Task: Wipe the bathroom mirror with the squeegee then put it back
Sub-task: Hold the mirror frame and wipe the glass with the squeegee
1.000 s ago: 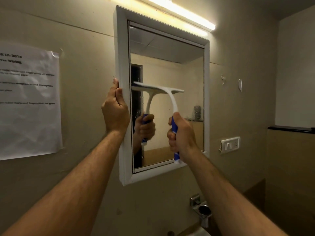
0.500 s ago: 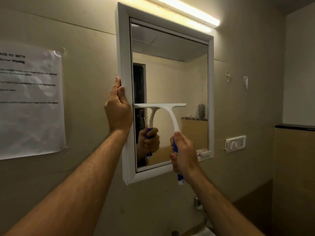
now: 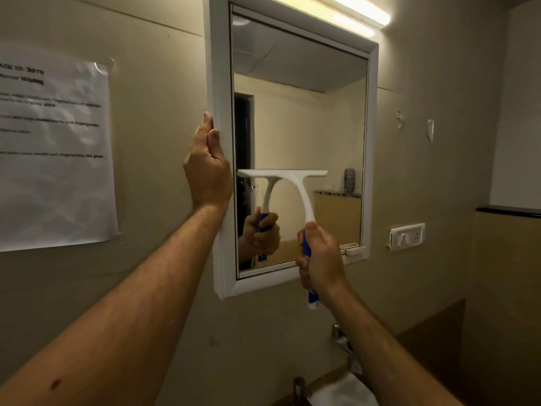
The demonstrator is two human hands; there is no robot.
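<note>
The notice (image 3: 52, 150) at nine o'clock is cut off and blurred; the mirror (image 3: 298, 112) loses its top edge.

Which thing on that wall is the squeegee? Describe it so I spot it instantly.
Find the white-framed mirror under the tube light. Against its lower glass sits the squeegee: a white T-shaped blade, its blue grip held in the right hand.
</note>
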